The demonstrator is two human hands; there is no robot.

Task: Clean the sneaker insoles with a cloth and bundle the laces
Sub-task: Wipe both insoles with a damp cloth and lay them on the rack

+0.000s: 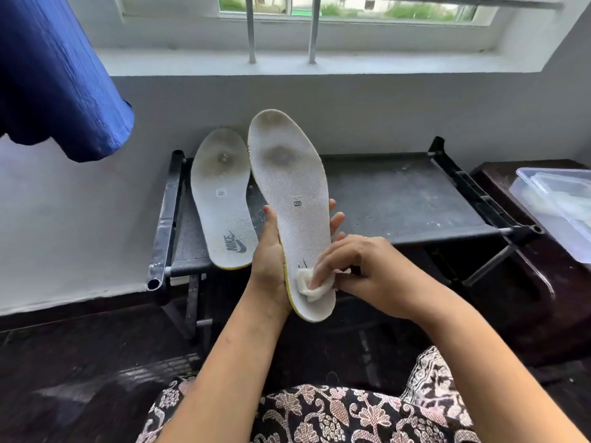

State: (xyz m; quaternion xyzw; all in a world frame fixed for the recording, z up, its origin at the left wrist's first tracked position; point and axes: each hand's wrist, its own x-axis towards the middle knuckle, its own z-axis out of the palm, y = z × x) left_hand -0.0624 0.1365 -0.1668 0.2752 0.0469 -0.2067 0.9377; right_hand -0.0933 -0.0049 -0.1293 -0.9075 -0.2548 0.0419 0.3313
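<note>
I count two insoles: the first insole (220, 193) lies along the left edge of the rack (399, 199), and the second insole (287, 174) is held up above that same end. I see one white cloth (305, 284), and two hands, a left hand (270, 263) and a right hand (358, 266). There is one black rack, one clear plastic container (556, 212) beyond its right edge, one piece of blue fabric (57, 75), and two window bars (250, 27).
</note>
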